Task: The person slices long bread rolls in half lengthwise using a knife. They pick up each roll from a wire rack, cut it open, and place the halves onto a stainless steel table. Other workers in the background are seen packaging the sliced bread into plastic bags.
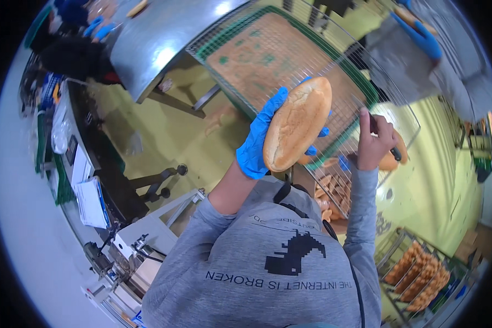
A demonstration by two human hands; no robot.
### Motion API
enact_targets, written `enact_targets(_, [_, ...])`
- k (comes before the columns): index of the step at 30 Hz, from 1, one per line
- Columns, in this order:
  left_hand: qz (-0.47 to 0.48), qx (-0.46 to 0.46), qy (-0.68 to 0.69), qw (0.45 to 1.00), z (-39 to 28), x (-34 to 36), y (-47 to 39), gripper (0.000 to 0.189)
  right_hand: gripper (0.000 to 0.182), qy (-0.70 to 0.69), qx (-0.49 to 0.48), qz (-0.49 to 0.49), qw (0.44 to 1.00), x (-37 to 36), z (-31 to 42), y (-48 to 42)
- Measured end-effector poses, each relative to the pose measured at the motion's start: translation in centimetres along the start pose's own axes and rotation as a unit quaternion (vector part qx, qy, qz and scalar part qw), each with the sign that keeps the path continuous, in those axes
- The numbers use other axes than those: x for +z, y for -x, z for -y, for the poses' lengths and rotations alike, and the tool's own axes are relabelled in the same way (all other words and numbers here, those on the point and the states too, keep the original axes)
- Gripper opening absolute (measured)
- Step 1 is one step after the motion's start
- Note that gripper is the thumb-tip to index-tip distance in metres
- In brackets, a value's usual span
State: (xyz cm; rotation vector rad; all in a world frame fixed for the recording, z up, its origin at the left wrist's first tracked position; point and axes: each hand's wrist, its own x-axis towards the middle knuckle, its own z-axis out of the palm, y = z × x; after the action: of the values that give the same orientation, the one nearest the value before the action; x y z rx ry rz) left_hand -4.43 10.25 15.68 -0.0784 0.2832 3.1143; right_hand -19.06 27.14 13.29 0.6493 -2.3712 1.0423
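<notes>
My left hand (254,143), in a blue glove, holds an oval bread roll (299,123) with a pale golden crust. The roll is tilted, and its fingers show past the far side. In my bare right hand (375,143) is a knife (396,153) with a dark handle; its thin blade points away from me and is hard to make out. The knife is apart from the roll. Beneath both hands lies a wire grid (414,123) over a green plastic crate (225,86) with a brown, crumb-like layer inside. Another roll (401,143) is partly hidden behind my right hand.
Bread pieces (332,190) lie under the grid near my body. A steel table (143,49) stands far left. A co-worker's gloved hand (426,41) holds bread at right; another person's gloved hands (102,30) are upper left. A rack (397,246) of rolls stands lower right.
</notes>
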Motion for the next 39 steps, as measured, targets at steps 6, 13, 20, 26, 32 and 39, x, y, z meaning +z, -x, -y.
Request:
enact_targets(6, [-0.011, 0.096, -0.025, 0.995, -9.9, -0.6, 2.2, 0.066, 0.021, -0.089, -0.027, 0.051, 0.994, 6.2, 8.2, -0.5])
enact_targets(13, [-0.052, 0.128, -0.097, 0.986, -15.9, -2.5, 3.3, 0.061, 0.021, -0.130, -0.106, 0.148, 0.975, 8.7, 15.8, 0.2])
enact_targets(20, [-0.111, 0.219, -0.168, 0.955, -16.6, -2.6, 3.8, 0.061, 0.025, -0.100, -0.230, 0.185, 0.950, 12.2, 19.6, 1.9])
enact_targets(26, [-0.206, 0.072, -0.165, 0.962, -16.9, -8.2, 8.1, 0.054, 0.024, 0.070, -0.082, 0.068, 0.992, 19.1, 10.5, -1.1])
enact_targets(32, [-0.258, 0.242, 0.025, 0.935, -19.3, -18.5, 10.7, 0.058, 0.023, 0.047, -0.020, 0.102, 0.993, 17.7, 9.3, 2.2])
enact_targets(39, [-0.106, 0.364, -0.075, 0.922, -32.2, -3.0, 4.4, 0.054, 0.022, 0.002, 0.092, 0.197, 0.976, 14.8, 11.6, 3.9])
